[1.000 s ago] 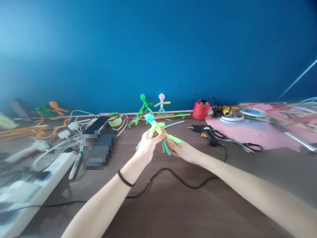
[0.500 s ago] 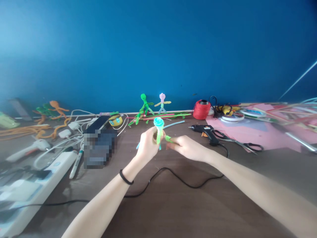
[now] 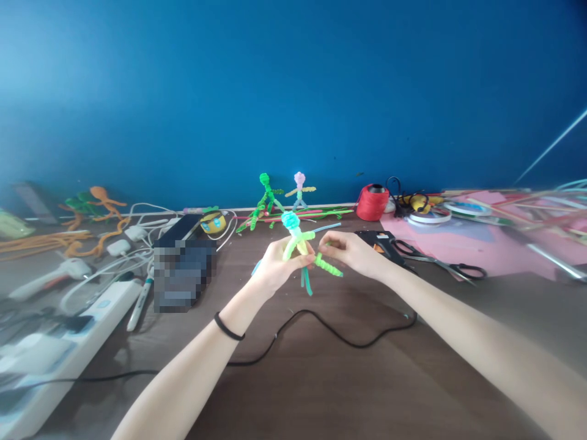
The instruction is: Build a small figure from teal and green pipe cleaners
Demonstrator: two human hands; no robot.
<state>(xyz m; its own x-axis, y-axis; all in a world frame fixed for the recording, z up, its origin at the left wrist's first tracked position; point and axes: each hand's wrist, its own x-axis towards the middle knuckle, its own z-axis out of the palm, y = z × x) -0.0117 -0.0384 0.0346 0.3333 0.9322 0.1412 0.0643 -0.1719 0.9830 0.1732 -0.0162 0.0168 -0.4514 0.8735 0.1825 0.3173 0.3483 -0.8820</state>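
Observation:
My left hand (image 3: 275, 264) is closed on a pipe-cleaner figure with a turquoise coiled head (image 3: 290, 220). A plain yellow-green arm (image 3: 298, 242) curves over my left fingers, and a coiled green arm (image 3: 329, 266) sticks out to the right from my fingertips. Teal pipe-cleaner legs (image 3: 306, 283) hang below. My right hand (image 3: 348, 252) is just above the coiled arm, its fingers bent and slightly apart, seemingly with nothing in them. My left fingers hide the figure's middle.
Behind stand a green figure (image 3: 266, 189) and a pink-headed figure (image 3: 299, 187) near loose pipe cleaners. A red thread spool (image 3: 372, 203), black glue gun (image 3: 385, 242) and scissors (image 3: 431, 263) lie right. A power strip (image 3: 82, 348) lies left; a black cord (image 3: 339, 335) crosses the front.
The figure has turned in my left hand, so both its arms and its legs now show. My right hand has let go of the green arm and moved slightly up and right.

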